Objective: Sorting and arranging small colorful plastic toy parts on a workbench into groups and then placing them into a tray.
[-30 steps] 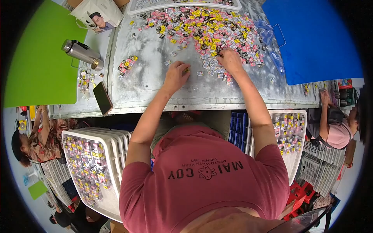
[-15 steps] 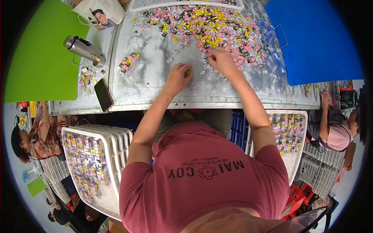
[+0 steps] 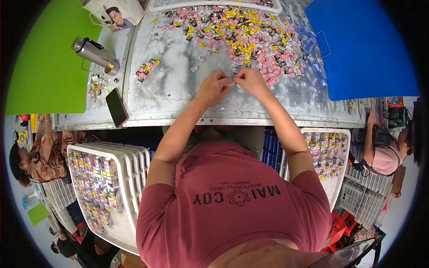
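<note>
Both hands meet over the grey table (image 3: pixel 178 89), just at the near edge of the big heap (image 3: pixel 241 35) of small pink, yellow and black pieces. The left hand (image 3: pixel 213 87) and the right hand (image 3: pixel 251 81) are pinched together on one tiny piece (image 3: pixel 232 83), fingertips almost touching each other; the grip is very narrow, and the piece is nearly hidden between them, so I cannot tell its exact shape. To my eye such a piece is very light and stiff, probably hard plastic, and a little smooth, so it may slip or jump away if squeezed on a corner. I think it is best to take it by its two flat sides with thumb and forefinger, not by the ends, and with only gentle pressure, because the weight is almost nothing. It does not look fragile, but it is easy to lose among the others. A short row (image 3: pixel 147 70) of the same pieces lies apart on the left part of the table. Further left a steel flask (image 3: pixel 94 53) lies on its side, with a phone (image 3: pixel 116 107) near the table edge. White trays (image 3: pixel 134 156) with sorted pieces stand below, on both sides of the person. A blue board (image 3: pixel 362 49) lies right, a green one (image 3: pixel 44 67) left.
</note>
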The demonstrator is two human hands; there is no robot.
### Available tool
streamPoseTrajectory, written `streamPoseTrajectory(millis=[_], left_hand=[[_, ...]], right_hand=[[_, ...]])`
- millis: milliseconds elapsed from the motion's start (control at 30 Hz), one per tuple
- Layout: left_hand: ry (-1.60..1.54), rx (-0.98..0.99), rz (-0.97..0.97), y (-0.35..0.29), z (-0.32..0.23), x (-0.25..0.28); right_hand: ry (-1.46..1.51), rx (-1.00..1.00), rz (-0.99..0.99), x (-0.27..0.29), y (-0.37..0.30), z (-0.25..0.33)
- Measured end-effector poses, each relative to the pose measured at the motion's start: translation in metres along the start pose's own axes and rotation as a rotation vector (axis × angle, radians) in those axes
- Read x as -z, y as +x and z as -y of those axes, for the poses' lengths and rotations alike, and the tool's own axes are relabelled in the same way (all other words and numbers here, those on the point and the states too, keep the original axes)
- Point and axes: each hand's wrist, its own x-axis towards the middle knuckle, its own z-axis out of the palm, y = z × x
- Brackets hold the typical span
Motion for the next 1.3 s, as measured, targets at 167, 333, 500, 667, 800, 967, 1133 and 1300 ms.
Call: streamPoseTrajectory(millis=[167, 333, 500, 667, 800, 967, 1133, 1300], left_hand=[[0.015, 0.026, -0.019, -0.007, 0.001, 0.002], [0.015, 0.073, -0.046, -0.010, -0.004, 0.007], [-0.012, 0.012, 0.026, -0.004, -0.008, 0.006], [-0.021, 0.014, 0.024, -0.007, -0.006, 0.005], [0.015, 0.047, 0.011, -0.009, -0.007, 0.009], [0.020, 0.073, -0.050, -0.011, -0.009, 0.011], [0.007, 0.087, -0.059, -0.008, -0.018, 0.011], [-0.011, -0.026, -0.028, 0.004, -0.026, 0.007]], right_hand=[[-0.065, 0.064, -0.065, -0.007, -0.009, -0.008], [-0.005, 0.081, -0.128, 0.002, -0.004, -0.014], [-0.014, 0.115, -0.186, 0.013, 0.001, -0.011], [-0.087, 0.123, 0.032, 0.006, -0.025, 0.016], [-0.140, 0.159, -0.049, 0.003, -0.027, 0.021], [-0.153, 0.218, -0.251, 0.010, 0.003, -0.007], [-0.247, 0.113, -0.339, 0.026, 0.030, -0.028], [-0.211, 0.202, -0.299, 0.025, 0.035, -0.034]])
